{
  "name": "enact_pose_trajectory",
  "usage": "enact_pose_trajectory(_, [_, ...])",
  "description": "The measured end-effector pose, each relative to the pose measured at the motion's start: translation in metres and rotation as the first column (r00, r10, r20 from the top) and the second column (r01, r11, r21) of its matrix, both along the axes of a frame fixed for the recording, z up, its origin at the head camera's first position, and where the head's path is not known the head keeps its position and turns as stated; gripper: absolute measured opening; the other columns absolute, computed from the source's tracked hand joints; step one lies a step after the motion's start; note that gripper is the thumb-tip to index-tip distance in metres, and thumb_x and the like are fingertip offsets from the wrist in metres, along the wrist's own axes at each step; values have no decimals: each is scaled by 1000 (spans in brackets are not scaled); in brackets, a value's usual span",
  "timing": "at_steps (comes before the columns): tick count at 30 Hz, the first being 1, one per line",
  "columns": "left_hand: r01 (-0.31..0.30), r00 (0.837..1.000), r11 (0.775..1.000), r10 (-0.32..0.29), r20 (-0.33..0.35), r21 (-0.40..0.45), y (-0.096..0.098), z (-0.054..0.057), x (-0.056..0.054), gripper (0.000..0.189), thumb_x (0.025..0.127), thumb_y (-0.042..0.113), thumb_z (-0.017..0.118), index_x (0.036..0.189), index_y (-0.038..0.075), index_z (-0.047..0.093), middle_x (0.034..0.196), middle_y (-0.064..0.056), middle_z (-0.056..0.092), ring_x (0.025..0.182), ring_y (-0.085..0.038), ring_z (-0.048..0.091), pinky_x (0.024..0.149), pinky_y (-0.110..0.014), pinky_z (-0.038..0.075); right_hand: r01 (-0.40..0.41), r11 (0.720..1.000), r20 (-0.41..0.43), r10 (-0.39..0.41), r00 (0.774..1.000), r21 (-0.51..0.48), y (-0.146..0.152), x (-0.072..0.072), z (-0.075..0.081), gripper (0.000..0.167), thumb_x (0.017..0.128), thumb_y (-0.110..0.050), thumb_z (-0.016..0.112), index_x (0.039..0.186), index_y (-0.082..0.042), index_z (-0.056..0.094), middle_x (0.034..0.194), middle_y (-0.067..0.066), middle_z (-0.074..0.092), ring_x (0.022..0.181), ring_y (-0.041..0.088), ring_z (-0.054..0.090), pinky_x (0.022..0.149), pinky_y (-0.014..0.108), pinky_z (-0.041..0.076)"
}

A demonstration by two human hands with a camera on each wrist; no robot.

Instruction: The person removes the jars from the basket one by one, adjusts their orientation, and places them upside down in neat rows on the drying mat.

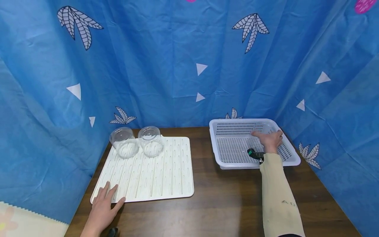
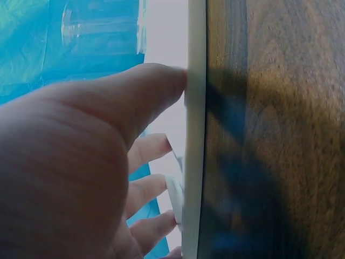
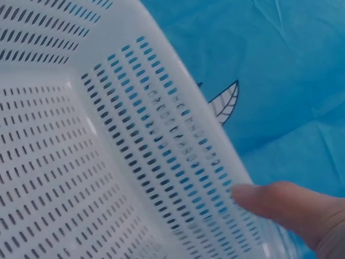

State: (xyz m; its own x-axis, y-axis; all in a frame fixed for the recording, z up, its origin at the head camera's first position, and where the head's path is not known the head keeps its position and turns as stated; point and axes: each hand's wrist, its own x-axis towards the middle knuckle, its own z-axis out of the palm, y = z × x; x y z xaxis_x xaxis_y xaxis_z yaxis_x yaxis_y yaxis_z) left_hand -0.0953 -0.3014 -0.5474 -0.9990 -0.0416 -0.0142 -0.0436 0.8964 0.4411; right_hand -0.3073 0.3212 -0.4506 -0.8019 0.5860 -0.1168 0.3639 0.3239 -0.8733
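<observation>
My left hand (image 1: 102, 209) rests on the near left corner of a white ribbed drying mat (image 1: 171, 177), fingers spread and extended. In the left wrist view its thumb (image 2: 156, 81) touches the mat's edge. Two clear cups (image 1: 124, 144) (image 1: 151, 143) stand side by side at the back left of the mat. Over on the right, my right hand (image 1: 270, 141) reaches into a white perforated plastic basket (image 1: 217, 144). Its thumb and fingers span a clear cup (image 1: 262, 126), seen only faintly against the basket wall. In the right wrist view, the thumb (image 3: 285, 202) lies over the cup's clear side.
A dark wooden table (image 1: 219, 204) carries the mat and the basket, with a strip of wood between them. Blue patterned curtains (image 1: 171, 65) hang close behind and on both sides. A cream cloth (image 1: 23, 220) shows at the lower left.
</observation>
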Motion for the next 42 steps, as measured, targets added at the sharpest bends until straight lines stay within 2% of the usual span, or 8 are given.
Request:
enact_pose_trajectory(4, [1, 1000, 1000, -1, -2, 2, 0, -1, 0, 70, 105, 35, 73, 147, -18, 52, 160, -53, 23, 144, -80, 17, 109, -93, 19, -9, 1000, 7, 9, 1000, -21, 0, 1, -6, 123, 93, -29, 87, 171, 3, -3, 173, 33, 17, 160, 48, 19, 131, 62, 22])
enact_pose_trajectory(10, [-1, 1000, 1000, 1, 2, 10, -1, 0, 1, 71, 106, 36, 72, 148, -18, 51, 160, -53, 22, 144, -80, 15, 109, -93, 18, 13, 999, -39, -15, 999, -53, -2, -1, -13, 113, 94, -19, 86, 173, -3, 7, 172, 29, 26, 158, 46, 27, 129, 63, 28])
enact_pose_trajectory(17, [0, 1000, 1000, 0, 3, 14, 1, 0, 1, 70, 106, 35, 72, 148, -18, 52, 160, -53, 23, 144, -80, 16, 109, -93, 18, 31, 999, -50, -33, 998, -39, 0, 1, -16, 109, 96, -22, 85, 173, -5, 11, 173, 28, 27, 158, 46, 27, 128, 64, 28])
enact_pose_trajectory(23, [4, 1000, 1000, -4, 3, 21, -1, 0, 0, 71, 106, 36, 72, 148, -18, 51, 160, -53, 22, 144, -80, 15, 108, -93, 18, 30, 998, -62, -33, 998, -58, 0, 5, -11, 110, 96, -21, 85, 173, -4, 9, 173, 27, 25, 159, 44, 26, 129, 62, 27])
enact_pose_trajectory(33, [-1, 1000, 1000, 0, 13, 28, -1, 0, 1, 72, 106, 36, 73, 148, -18, 51, 160, -54, 21, 144, -80, 15, 109, -93, 17, 33, 997, -122, -40, 992, -63, 1, 9, -3, 115, 96, -24, 87, 175, -9, 6, 177, 22, 21, 163, 41, 22, 132, 58, 22])
enact_pose_trajectory(38, [0, 1000, 999, 0, 12, 33, -2, 0, 1, 72, 107, 37, 71, 148, -18, 51, 161, -53, 21, 145, -80, 14, 110, -92, 17, 17, 999, -148, -23, 989, -39, 0, 14, 3, 115, 96, -28, 87, 175, -9, 6, 179, 21, 17, 164, 40, 16, 133, 58, 19])
enact_pose_trajectory(42, [9, 1000, 999, -9, 11, 33, -3, 1, 1, 73, 107, 38, 71, 149, -18, 51, 161, -53, 21, 145, -79, 14, 111, -91, 18, 7, 1000, -210, -6, 978, 6, -1, 20, 14, 115, 93, -31, 90, 175, -10, 12, 179, 18, 19, 164, 37, 16, 133, 56, 20])
